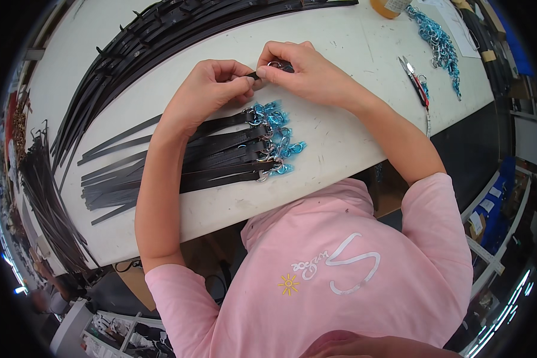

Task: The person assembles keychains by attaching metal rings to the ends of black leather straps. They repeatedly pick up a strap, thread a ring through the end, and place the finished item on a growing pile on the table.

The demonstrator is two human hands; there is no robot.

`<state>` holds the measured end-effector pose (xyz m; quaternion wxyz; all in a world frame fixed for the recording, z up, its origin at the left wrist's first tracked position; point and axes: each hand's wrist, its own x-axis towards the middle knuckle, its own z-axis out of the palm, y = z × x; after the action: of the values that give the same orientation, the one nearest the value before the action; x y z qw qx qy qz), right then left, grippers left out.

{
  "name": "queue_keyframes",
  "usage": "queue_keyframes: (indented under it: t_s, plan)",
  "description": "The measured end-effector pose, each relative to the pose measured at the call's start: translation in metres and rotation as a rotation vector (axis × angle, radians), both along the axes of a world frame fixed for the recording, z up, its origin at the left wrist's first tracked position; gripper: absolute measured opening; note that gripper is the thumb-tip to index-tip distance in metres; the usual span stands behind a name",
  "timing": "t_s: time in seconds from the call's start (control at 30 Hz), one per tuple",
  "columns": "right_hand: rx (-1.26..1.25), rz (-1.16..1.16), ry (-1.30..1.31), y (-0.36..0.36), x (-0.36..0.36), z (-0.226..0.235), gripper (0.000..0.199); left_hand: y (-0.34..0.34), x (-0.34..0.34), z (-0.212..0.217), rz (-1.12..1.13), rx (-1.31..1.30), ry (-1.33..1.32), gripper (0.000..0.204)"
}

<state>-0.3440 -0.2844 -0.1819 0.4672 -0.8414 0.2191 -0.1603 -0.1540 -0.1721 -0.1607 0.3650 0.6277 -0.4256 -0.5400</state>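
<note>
Above the table, my left hand [224, 83] and my right hand [289, 65] meet with bent, pinching fingers. Between them runs a short dark piece of black strap [254, 76], gripped from both sides. A silvery metal ring [274, 64] shows at my right fingers; the rest of what they hold is mostly covered. Just below my hands lies a pile of black straps [221, 146], side by side. Their right ends carry metal rings and clasps [268, 134] partly wrapped in blue film. My left forearm crosses over the pile and hides part of it.
Long black straps [119, 59] curve along the table's far left side. A bundle of thin black strips [48, 191] hangs over the left edge. At the right lie red-handled thread snips [414, 80] and a heap of blue-wrapped hardware [435, 42]. An amber container [390, 7] stands at the back.
</note>
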Motion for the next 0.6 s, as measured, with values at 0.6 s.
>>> queue_keyframes:
  t_s: [0.6]
  plan:
    - [-0.095,-0.004,-0.052,0.0002,0.0008,-0.0067,0.02,0.0,0.0023,-0.0056,-0.041,0.024,-0.024,0.022]
